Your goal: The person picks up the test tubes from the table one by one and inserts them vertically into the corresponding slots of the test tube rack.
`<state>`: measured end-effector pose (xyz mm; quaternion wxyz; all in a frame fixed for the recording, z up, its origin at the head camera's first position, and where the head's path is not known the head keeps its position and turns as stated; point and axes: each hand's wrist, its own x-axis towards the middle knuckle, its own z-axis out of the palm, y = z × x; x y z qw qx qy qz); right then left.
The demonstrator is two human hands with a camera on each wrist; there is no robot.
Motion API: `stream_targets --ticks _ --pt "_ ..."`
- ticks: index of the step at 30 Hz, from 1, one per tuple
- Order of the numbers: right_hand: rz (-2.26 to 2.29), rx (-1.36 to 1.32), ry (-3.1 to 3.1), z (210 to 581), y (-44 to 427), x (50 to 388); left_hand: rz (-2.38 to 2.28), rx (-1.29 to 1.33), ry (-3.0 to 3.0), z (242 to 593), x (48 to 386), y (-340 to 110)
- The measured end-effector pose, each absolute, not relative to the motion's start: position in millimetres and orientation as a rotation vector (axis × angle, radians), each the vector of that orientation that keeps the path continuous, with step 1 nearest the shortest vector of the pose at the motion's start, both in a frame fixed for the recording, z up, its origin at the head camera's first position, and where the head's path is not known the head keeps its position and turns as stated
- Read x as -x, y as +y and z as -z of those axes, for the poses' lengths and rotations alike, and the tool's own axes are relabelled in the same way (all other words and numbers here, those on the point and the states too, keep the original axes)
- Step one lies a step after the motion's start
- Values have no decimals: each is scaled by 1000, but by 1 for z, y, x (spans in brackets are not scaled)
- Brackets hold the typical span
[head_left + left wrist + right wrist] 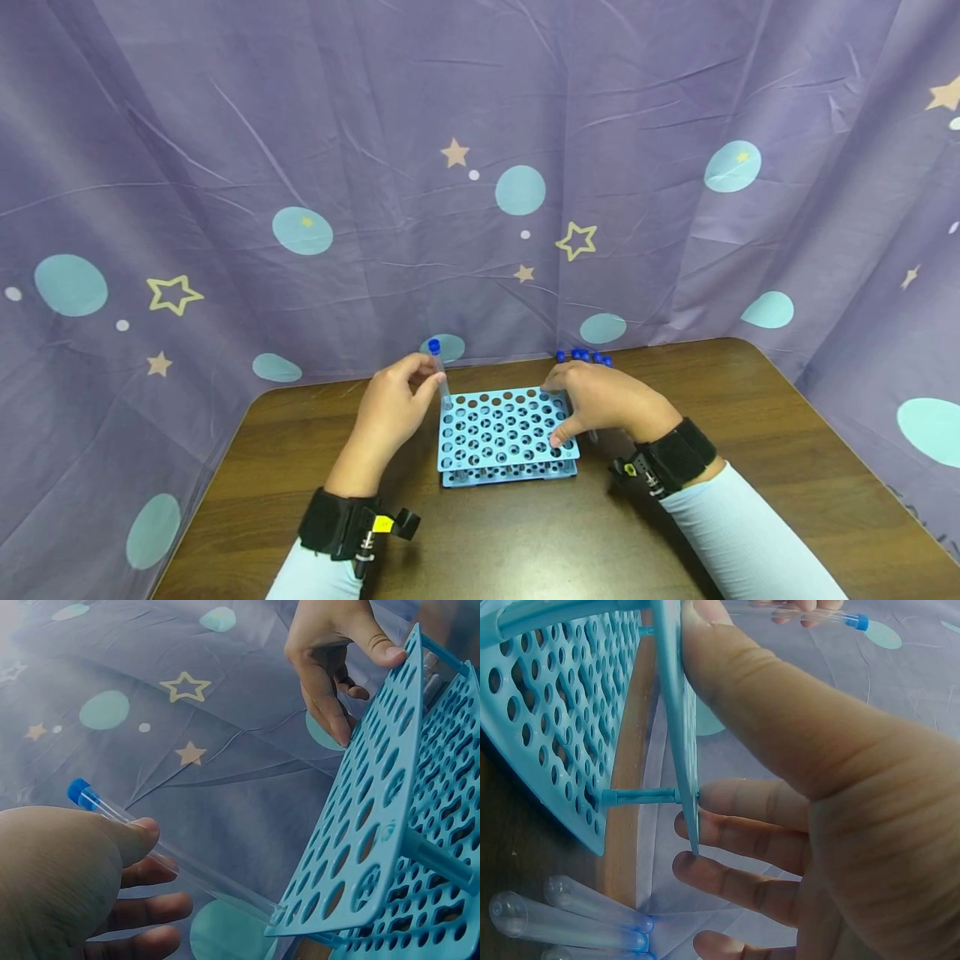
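In the head view my left hand (396, 396) pinches a clear test tube (199, 870) with a blue cap (79, 791) between thumb and fingers. The tube stands slightly tilted, its lower end at the far left corner of the light-blue test tube rack (495, 454). Whether that end sits inside a hole, I cannot tell. My right hand (611, 400) holds the rack's right end. Its thumb (720, 664) presses on the top plate, and the fingers (742, 836) reach over the far edge.
Several blue-capped tubes (577, 922) lie beyond the rack's right side, their blue caps (581, 355) near the table's back edge. The brown wooden table (495, 542) meets a purple patterned curtain (420, 275) behind and at both sides.
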<state>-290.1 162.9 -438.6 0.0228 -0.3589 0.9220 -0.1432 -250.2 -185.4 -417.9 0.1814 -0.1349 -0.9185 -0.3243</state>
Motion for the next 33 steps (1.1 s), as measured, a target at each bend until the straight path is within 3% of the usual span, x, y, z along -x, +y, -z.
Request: stream_targets --ticks 33 --pt "437 1112 2853 438 163 289 812 390 -2759 435 261 -194"
